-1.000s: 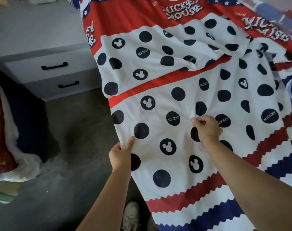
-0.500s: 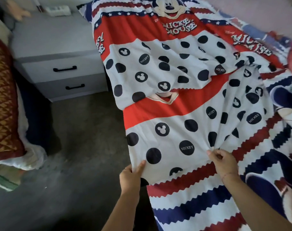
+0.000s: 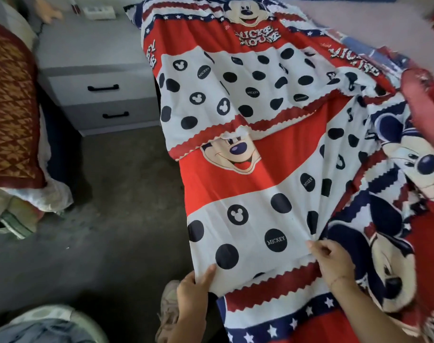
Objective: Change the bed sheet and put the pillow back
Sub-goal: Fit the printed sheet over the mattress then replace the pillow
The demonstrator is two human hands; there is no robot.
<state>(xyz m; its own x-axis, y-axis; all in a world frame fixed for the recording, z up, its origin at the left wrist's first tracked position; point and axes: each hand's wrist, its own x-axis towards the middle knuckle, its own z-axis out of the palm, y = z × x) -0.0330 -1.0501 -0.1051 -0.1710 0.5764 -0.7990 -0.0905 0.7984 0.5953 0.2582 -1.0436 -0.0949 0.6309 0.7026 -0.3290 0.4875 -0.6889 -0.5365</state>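
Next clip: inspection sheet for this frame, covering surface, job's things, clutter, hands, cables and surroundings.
Surface: bed, mostly covered; bare strip at top right.
Job's things: sheet, Mickey print, spread over the bed, wrinkled, one layer overlapping midway.
Clutter: red-gold cushion on a heap at left; white box on the nightstand, blurred.
Hands: left hand grips the sheet's near edge; right hand pinches a fold.
Cables: nothing seen.
Surroundings: grey nightstand with two drawers; dark floor; shoe below the left hand.
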